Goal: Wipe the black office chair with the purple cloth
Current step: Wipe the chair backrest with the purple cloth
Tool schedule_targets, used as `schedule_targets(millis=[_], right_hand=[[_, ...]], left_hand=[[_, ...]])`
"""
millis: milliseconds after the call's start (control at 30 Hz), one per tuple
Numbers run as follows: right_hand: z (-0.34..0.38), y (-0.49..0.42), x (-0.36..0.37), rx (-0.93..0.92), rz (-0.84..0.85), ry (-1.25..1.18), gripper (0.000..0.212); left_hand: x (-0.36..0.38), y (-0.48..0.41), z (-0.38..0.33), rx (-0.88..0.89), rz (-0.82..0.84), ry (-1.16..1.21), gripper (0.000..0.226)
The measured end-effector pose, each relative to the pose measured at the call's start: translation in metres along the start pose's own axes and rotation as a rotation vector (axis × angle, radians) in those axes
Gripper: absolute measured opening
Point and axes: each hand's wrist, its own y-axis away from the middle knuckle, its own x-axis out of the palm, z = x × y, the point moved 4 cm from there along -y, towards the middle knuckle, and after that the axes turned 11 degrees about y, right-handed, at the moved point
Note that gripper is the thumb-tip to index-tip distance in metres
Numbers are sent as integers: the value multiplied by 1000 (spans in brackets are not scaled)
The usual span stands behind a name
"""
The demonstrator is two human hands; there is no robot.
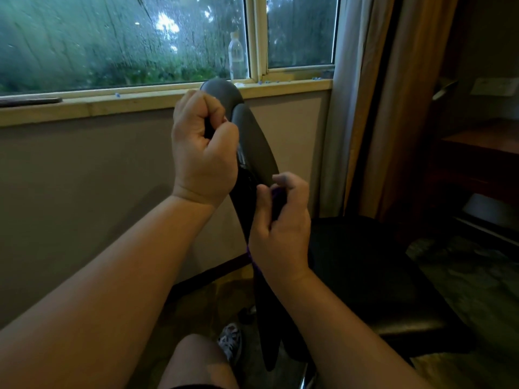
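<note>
The black chair (252, 141) fills the middle of the scene, its back seen edge-on and rising toward the window sill (84, 105), with the dark seat (365, 276) low on the right.

The left hand (205, 153) sits high on the back, fingers curled tight round its upper edge to brace it. The right hand (280, 226) is lower and nearer, pinching the purple cloth (278, 197) between thumb and fingers against the edge of the back. Only a sliver of purple shows between the fingers, and a thin tail hangs below the wrist.

That is the first worry. With the cloth bunched so small, bare fingers rather than fabric may do the rubbing, and parts of the back could go unwiped.

The loose tail looks ready to snag on the frame or slip out of the pinch on a long stroke.

An office chair tends to swivel or roll, so a hard downward wipe could twist the back out of the left hand's grip.

Farthest off, a clear bottle (237, 56) stands on the sill just behind the top of the chair. A shove toward the window might knock it over.
</note>
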Motion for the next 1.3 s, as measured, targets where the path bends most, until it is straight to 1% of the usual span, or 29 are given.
schedule_targets(millis=[67, 200, 300, 367, 433, 500, 533, 567, 633, 700, 800, 900, 1000, 1067, 1133, 1200, 1267, 1300], right_hand=[[-8, 13, -1, -33, 10, 19, 13], [-38, 51, -6, -99, 63, 136, 9], [-67, 86, -15, -73, 122, 202, 12], [-87, 113, -22, 41, 188, 237, 17], [-102, 139, -28, 227, 242, 262, 31], [-109, 155, -32, 389, 247, 250, 38], [-108, 157, -33, 434, 222, 237, 40], [-105, 155, -33, 457, 190, 218, 38], [-89, 141, -30, 472, 118, 167, 28], [-65, 117, -25, 461, 38, 94, 21], [-27, 72, -15, 376, -37, -47, 13], [-3, 28, -9, 312, -76, -176, 4], [9, 9, -6, 210, -87, -220, 4], [5, 17, -5, 115, -59, -172, 4], [-13, 37, -6, 67, -7, -73, 2], [-38, 63, -12, 79, 65, 39, 5], [-63, 94, -18, 114, 180, 141, 15], [-75, 109, -21, 163, 241, 182, 21]], left_hand=[[-1, 1, 1, 14, 1, -3, 29], [-1, 1, 1, -6, -11, 7, 32], [1, 1, 1, -14, -15, 14, 31], [1, 1, 0, -12, -12, 14, 31], [1, 2, -1, -8, -7, 7, 30], [-1, 2, 0, -8, -5, 7, 27], [-1, 3, 0, -11, -5, 12, 27], [-1, 3, 0, -15, -7, 20, 28], [1, 2, 0, -18, -11, 29, 29], [2, 2, 1, -14, -8, 32, 29], [0, 2, 3, -4, -9, 32, 29], [-1, 2, 3, -2, -4, 32, 31], [0, 2, 4, -12, -4, 39, 32], [-1, 1, 5, -15, -11, 44, 31], [-3, 2, 5, -11, -8, 50, 30], [-3, 2, 6, -20, -6, 55, 30], [-2, 1, 5, -38, -12, 58, 31], [-1, 0, 5, -43, -14, 61, 31]])
